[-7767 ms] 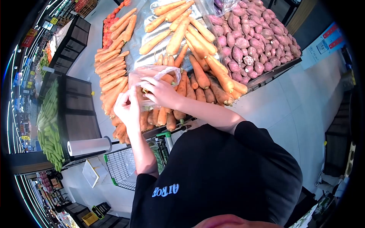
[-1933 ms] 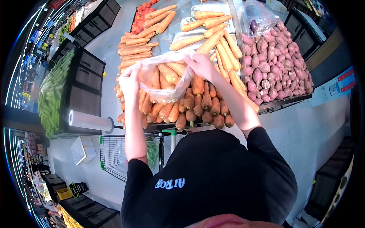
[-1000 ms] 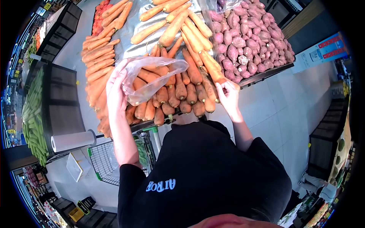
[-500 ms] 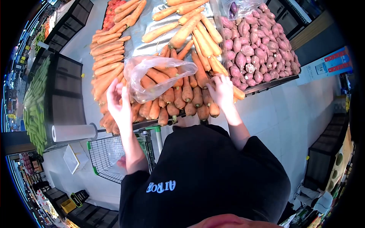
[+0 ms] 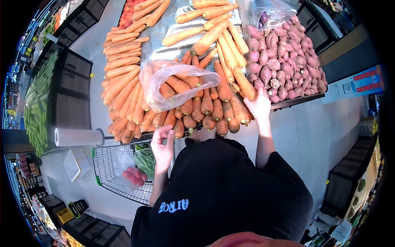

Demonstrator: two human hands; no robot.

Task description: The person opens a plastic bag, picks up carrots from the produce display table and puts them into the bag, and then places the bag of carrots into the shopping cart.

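Note:
My right hand (image 5: 259, 103) is closed around the lower end of a large orange carrot (image 5: 243, 83) at the right edge of the carrot pile, its thumb on the near side. My left hand (image 5: 163, 144) is lower, by the front edge of the display, with loosely bent fingers, thumb apart and nothing in it. Just beyond its fingertips are the tips of the front carrots (image 5: 179, 128). Between the hands, a clear plastic bag (image 5: 156, 96) rests on the pile with its mouth gaping; carrots show through and beneath it.
Purple sweet potatoes (image 5: 284, 61) fill the bin to the right, with another plastic bag (image 5: 273, 12) on them. A shopping cart (image 5: 109, 164) at my left holds bagged red produce (image 5: 135, 176) and bagged greens (image 5: 145, 162). A white plastic roll (image 5: 78, 137) sticks out beside the green vegetable stand.
My left hand has come down and away from the bag toward the front edge. My right hand has moved right and downward and now grips the carrot's end.

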